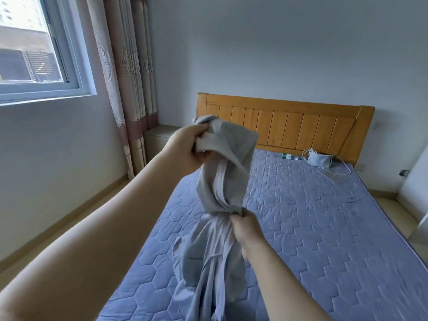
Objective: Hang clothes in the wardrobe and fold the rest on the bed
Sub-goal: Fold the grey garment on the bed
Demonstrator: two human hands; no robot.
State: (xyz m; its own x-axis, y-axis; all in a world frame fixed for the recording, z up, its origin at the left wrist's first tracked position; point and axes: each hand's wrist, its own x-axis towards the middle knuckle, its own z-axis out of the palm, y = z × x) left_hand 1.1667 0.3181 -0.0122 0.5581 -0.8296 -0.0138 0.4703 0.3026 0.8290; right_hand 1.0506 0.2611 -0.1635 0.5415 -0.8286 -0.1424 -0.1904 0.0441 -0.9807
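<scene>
A pale grey garment [220,181] hangs bunched and twisted in the air over the bed [324,228], which has a blue quilted mattress. My left hand [187,149] grips the garment's upper end, raised near the headboard's left corner. My right hand [247,228] pinches the cloth lower down, at its narrowed middle. Below that grip the fabric spreads and drops toward the bottom edge of the view. No wardrobe is in sight.
A wooden headboard [289,126] stands against the far wall. Near it on the mattress lie a small grey pouch [320,159] with white cords and a plastic bottle [290,156]. A bedside cabinet [157,137], curtains [129,72] and a window [34,47] are to the left.
</scene>
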